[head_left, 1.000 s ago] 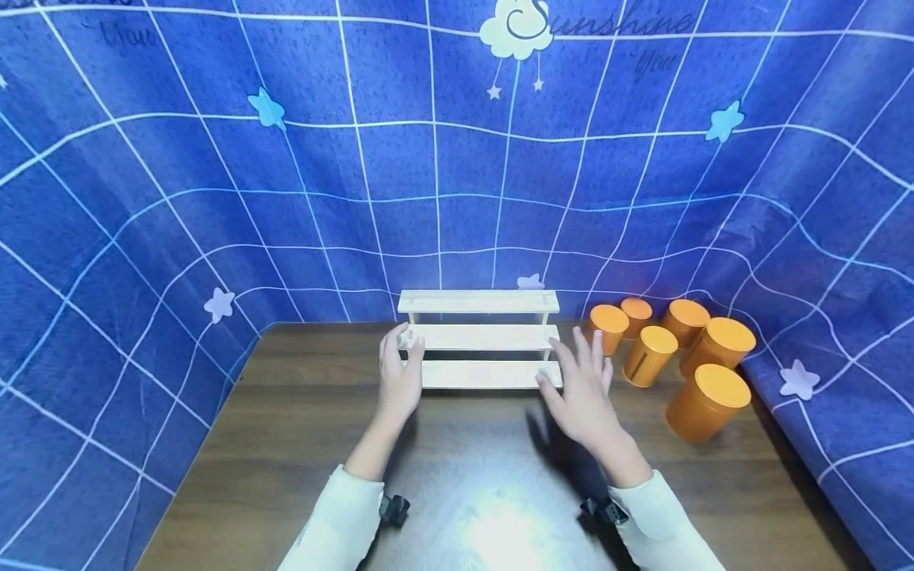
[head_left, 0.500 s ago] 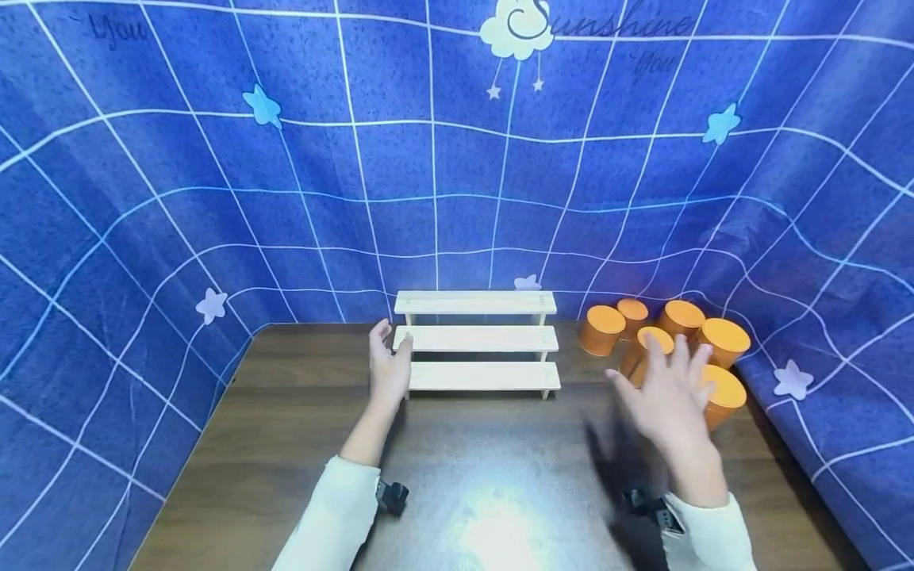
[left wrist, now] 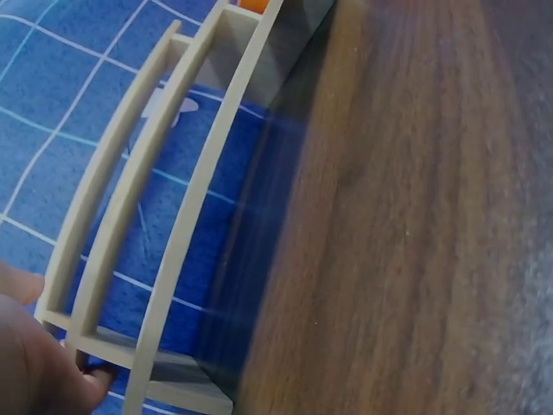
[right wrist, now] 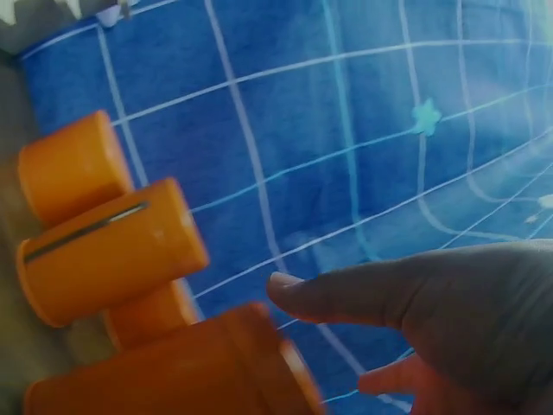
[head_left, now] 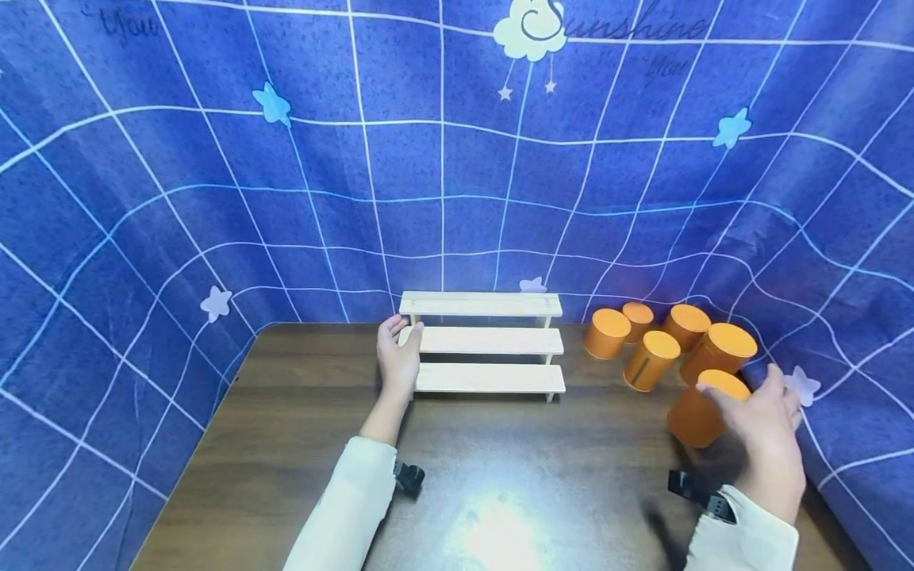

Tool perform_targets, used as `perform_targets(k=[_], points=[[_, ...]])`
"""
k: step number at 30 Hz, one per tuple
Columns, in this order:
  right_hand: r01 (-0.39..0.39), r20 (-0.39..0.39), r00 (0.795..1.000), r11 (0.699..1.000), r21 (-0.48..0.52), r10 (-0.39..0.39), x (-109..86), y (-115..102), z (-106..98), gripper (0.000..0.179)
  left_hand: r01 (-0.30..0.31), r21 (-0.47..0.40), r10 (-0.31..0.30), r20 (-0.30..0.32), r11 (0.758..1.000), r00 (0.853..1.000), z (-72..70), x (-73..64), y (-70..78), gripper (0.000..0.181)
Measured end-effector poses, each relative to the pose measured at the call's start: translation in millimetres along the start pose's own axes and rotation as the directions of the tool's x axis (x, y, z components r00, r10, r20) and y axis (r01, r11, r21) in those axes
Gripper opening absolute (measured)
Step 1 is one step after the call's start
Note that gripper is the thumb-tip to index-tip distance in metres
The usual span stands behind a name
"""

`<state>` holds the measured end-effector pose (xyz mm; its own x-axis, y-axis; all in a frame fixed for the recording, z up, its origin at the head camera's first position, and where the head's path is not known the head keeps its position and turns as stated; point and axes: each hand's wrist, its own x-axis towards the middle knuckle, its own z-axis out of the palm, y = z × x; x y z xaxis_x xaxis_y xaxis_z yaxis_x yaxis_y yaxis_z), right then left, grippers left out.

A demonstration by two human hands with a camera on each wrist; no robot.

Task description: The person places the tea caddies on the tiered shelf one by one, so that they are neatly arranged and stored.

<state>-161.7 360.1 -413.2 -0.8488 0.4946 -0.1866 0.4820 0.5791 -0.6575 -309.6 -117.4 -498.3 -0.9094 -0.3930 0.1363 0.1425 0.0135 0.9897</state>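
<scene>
A pale three-tier wooden step shelf [head_left: 489, 378] stands against the back curtain. My left hand [head_left: 400, 361] holds its left end; in the left wrist view the thumb and fingers lie on either side of the shelf's end [left wrist: 112, 346]. On the right, my right hand [head_left: 769, 436] hovers at the nearest and biggest orange canister [head_left: 694, 419]. Its thumb reaches across in front of the lid while the fingers extend beyond the right side. From the right wrist, a gap shows between the thumb [right wrist: 346, 294] and the big canister [right wrist: 173, 372].
Several more orange lidded canisters of differing sizes cluster behind, among them a slim one with a dark slit [head_left: 650, 363] and a short one [head_left: 607, 335]. A blue gridded curtain [head_left: 471, 159] encloses the back and sides of the brown wooden table [head_left: 300, 444].
My right hand has left the shelf's right end and travelled right, over the canisters, to the biggest one. The left hand has stayed at the shelf's left end.
</scene>
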Motion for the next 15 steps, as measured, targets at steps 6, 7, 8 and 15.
perform_targets(k=[6,7,8,15], points=[[0.034,0.073,0.997,0.999,0.038,-0.037,15.5,12,8,0.118,-0.01,0.002,0.01,-0.008,1.0,1.0,4.3,5.6,-8.4,0.05],[0.037,0.082,0.996,0.998,0.044,-0.04,17.2,13,9,0.119,-0.016,0.003,0.016,-0.014,1.0,1.0,4.6,7.1,-10.1,0.048],[0.036,0.091,0.995,0.998,0.053,-0.041,18.9,14,10,0.12,-0.025,0.008,0.025,-0.019,1.0,0.999,4.8,8.8,-11.9,0.046],[-0.005,0.043,0.999,0.995,0.1,0.001,20.8,7,17,0.116,-0.061,0.01,0.061,-0.037,0.998,0.997,1.1,20.5,-17.2,0.047]])
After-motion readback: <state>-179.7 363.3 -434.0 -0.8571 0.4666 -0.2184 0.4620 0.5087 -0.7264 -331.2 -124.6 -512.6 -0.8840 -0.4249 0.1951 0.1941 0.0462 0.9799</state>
